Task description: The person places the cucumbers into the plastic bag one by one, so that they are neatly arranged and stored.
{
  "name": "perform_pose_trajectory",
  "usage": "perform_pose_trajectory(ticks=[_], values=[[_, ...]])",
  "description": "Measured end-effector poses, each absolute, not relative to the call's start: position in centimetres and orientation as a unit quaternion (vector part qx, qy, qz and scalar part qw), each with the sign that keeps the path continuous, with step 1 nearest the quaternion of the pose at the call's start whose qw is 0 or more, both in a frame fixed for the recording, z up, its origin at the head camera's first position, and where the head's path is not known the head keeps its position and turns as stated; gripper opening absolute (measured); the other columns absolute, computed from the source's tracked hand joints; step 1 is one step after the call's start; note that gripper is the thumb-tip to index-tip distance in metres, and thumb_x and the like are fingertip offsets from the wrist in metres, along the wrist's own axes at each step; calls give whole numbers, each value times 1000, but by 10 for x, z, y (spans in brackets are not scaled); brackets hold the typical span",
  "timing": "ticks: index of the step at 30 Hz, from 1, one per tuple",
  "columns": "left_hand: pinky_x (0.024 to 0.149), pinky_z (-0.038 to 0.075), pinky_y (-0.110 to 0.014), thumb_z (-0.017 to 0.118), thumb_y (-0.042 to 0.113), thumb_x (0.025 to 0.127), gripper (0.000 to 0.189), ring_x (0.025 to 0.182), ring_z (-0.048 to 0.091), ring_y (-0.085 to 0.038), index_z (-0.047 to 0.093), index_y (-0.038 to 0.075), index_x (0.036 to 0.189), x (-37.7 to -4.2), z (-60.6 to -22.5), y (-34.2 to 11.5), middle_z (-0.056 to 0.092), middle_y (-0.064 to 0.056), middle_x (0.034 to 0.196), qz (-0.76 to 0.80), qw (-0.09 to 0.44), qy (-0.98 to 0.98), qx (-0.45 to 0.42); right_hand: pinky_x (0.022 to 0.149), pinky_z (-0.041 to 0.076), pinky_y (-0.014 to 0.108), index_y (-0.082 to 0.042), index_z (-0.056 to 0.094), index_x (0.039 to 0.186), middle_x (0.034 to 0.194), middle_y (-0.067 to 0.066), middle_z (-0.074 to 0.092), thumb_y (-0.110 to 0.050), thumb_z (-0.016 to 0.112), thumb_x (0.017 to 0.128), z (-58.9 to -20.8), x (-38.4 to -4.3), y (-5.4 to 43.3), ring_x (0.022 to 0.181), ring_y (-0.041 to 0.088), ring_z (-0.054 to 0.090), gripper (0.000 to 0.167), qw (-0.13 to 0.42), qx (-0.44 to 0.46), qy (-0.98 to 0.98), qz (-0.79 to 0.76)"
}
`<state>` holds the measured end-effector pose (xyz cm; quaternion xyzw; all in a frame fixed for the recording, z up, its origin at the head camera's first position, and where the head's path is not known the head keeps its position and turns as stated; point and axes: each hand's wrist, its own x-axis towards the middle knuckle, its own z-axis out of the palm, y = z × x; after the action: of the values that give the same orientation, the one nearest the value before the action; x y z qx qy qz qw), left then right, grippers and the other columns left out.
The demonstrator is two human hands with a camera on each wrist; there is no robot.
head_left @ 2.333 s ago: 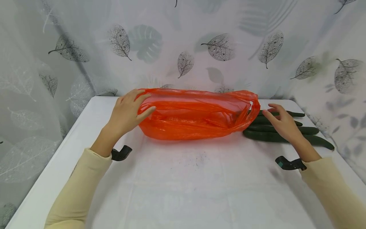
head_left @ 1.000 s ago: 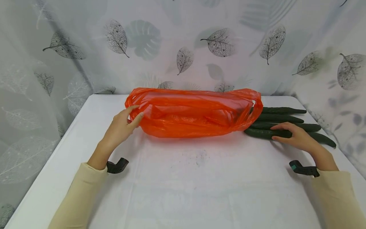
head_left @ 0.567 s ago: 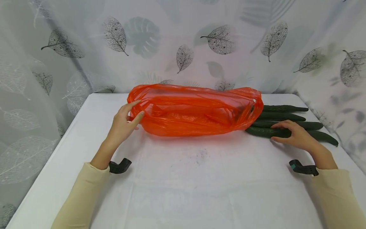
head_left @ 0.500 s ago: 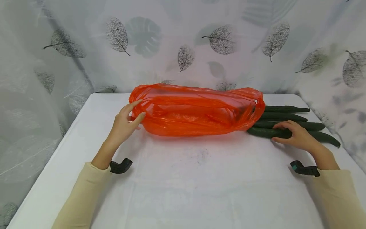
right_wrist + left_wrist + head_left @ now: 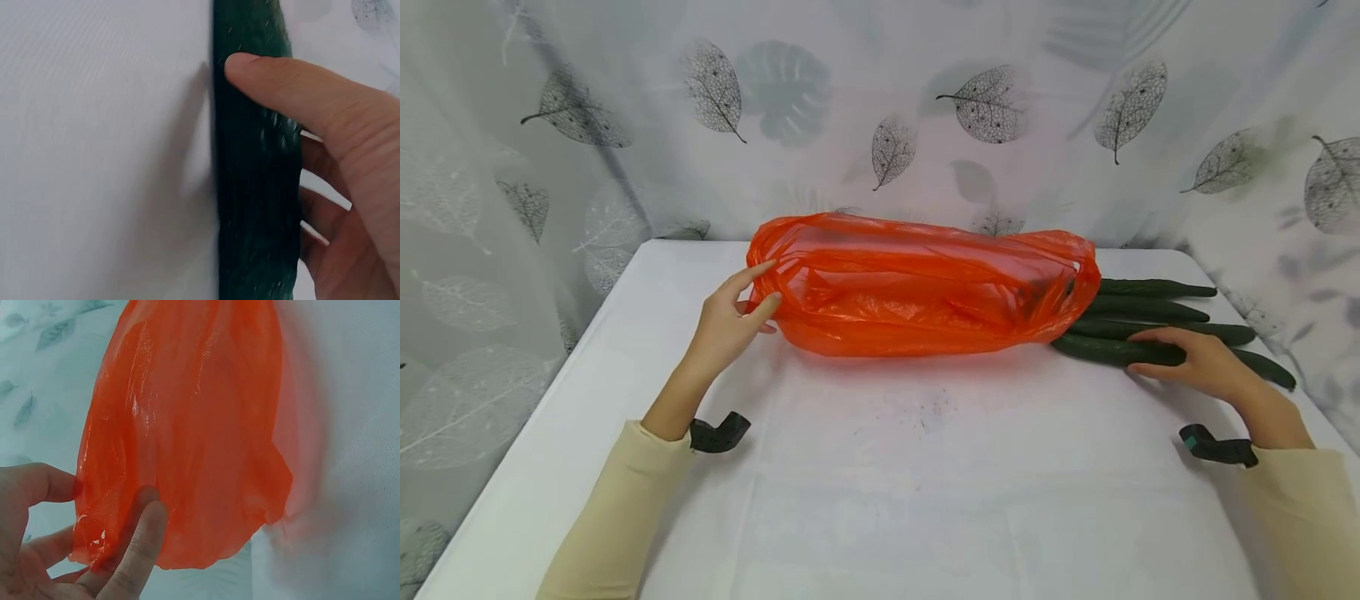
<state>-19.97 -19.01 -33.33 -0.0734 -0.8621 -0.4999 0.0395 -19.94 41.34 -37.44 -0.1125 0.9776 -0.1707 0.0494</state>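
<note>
A translucent orange-red plastic bag (image 5: 917,292) lies on its side across the back of the table. My left hand (image 5: 722,321) holds its left end; in the left wrist view the thumb (image 5: 139,550) is on the near side, and a finger shows dimly through the film. Several long dark green cucumbers lie side by side to the right, their left ends at or behind the bag's right end. My right hand (image 5: 1198,362) grips the nearest cucumber (image 5: 1105,350). In the right wrist view the thumb (image 5: 269,78) presses on one side of it, with fingers behind.
The other cucumbers (image 5: 1150,310) lie just behind the held one. A white cloth covers the table (image 5: 880,500). A leaf-printed curtain (image 5: 820,158) stands close behind it and along both sides. Each wrist wears a small black camera mount (image 5: 720,433).
My right hand has come down from above, beside the bag's right end, onto the nearest cucumber. My left hand has shifted down and left to the bag's end, which now stands slightly higher.
</note>
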Motion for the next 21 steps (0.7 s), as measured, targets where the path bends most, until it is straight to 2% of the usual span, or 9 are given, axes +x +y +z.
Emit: perform_pose_trajectory(ticks=[6, 15, 21], values=[[70, 54, -17, 57, 23, 98, 55, 82, 70, -34, 41, 10, 149, -199, -333, -189, 34, -14, 154, -502, 41, -861, -71, 90, 33, 73, -3, 60, 126, 131, 37, 48, -32, 78, 83, -377, -200, 417, 119, 55, 41, 55, 50, -114, 976, -181], [65, 56, -21, 62, 20, 96, 57, 89, 67, -40, 41, 8, 148, -201, -334, -189, 34, -13, 154, -507, 35, -858, -77, 88, 38, 69, -1, 63, 119, 124, 34, 56, -25, 82, 79, -382, -202, 417, 114, 52, 48, 50, 15, -149, 974, -171], [66, 55, -20, 63, 20, 95, 56, 90, 66, -42, 44, 9, 146, -201, -335, -190, 35, -12, 153, -499, 34, -862, -79, 88, 39, 67, 2, 61, 122, 123, 32, 57, -19, 80, 81, -379, -204, 417, 115, 51, 48, 49, 25, -181, 968, -174]])
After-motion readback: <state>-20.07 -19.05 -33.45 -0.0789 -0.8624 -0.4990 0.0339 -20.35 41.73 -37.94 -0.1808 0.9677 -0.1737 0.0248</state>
